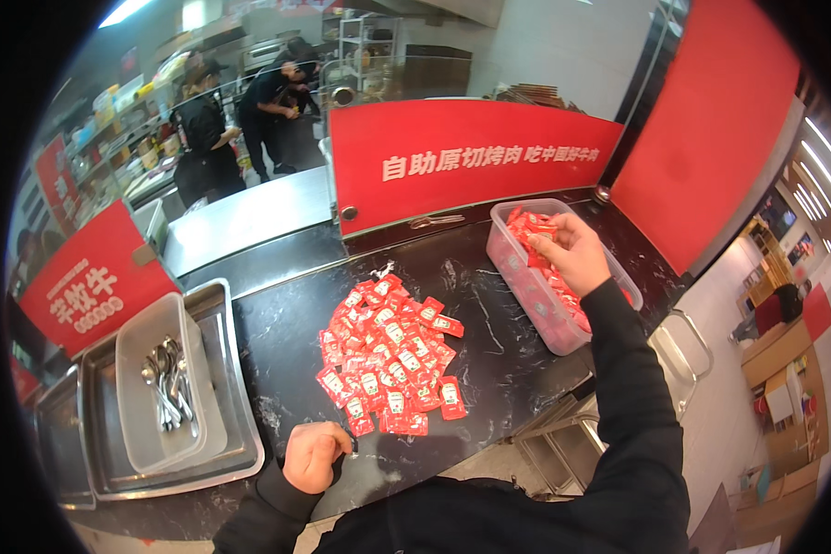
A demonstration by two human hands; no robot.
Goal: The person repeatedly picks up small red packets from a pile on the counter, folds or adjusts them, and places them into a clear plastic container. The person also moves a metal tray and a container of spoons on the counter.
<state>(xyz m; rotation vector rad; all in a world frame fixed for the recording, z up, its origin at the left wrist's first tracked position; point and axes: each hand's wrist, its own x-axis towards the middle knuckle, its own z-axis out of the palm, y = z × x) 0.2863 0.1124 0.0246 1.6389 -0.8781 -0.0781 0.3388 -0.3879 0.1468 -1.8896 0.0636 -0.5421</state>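
A loose heap of red Heinz ketchup sachets (395, 346) lies on the black marbled counter (284, 360) in front of me. My right hand (578, 255) is over the far end of a clear plastic tub (526, 294), its thumb and fingers pinching a red sachet (541, 239). More red sachets (571, 305) lie inside that tub, partly hidden by my hand and sleeve. At the counter's front edge, left of the heap, rests my left hand (313, 453), its fingers curled in. A small dark thing shows beside its fingertips; I cannot tell what it is.
On the left, a translucent tub (135, 415) of metal spoons (166, 381) stands in a steel tray (246, 422). A red sign panel (471, 187) with writing borders the counter's back. Metal tongs (436, 221) lie below it. Two people (208, 131) work in the kitchen beyond.
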